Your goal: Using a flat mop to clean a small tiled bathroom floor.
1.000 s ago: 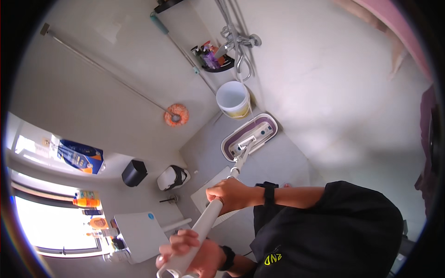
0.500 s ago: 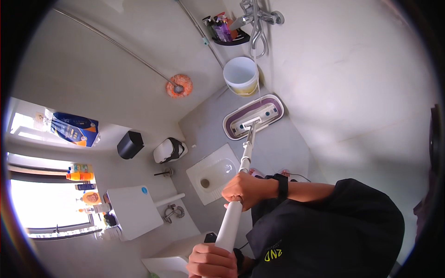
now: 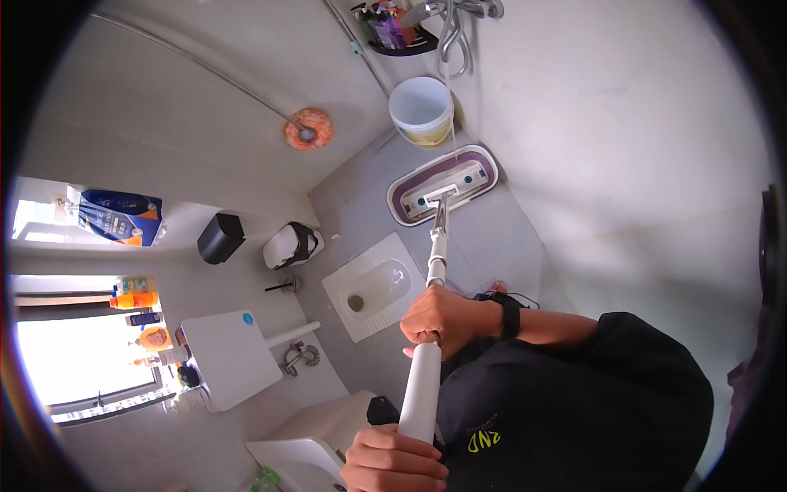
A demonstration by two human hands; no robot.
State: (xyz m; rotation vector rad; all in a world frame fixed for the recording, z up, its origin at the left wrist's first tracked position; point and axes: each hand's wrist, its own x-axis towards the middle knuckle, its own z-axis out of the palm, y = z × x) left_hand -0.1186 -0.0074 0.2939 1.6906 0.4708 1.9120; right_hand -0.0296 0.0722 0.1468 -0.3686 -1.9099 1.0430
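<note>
**Flat mop (image 3: 437, 262) in oblong basin (image 3: 422, 172), two-handed grasp**

Far left: bright window (image 3: 82, 361), bottles (image 3: 154, 338) lined up along its side. Above these: blue package (image 3: 123, 215) with orange markings. Next: black wall container (image 3: 221, 238); below it, white panel (image 3: 229, 361) with a round blue sticker. Farther right: white lidded bin (image 3: 283, 246) with black trim; above it, orange round mop head (image 3: 320, 123) on a long metal pole, against the wall.

Left of center: squat toilet (image 3: 385, 283), set into the grey floor (image 3: 492, 246). Upper center: pump bottles (image 3: 385, 29) on a black shelf (image 3: 410, 47).

Lower center: left hand (image 3: 393, 463), fingers wrapped around the thick white handle (image 3: 420, 394). Upper middle: white bucket (image 3: 420, 107), just behind the basin. Basin: purple inside, white-rimmed, on the floor, with the white flat plate (image 3: 463, 182) of the flat mop inside. Right hand (image 3: 447, 320): clenched around the shaft beyond the thick handle, black band at the wrist.

Right: black shirt (image 3: 574, 402).
</note>
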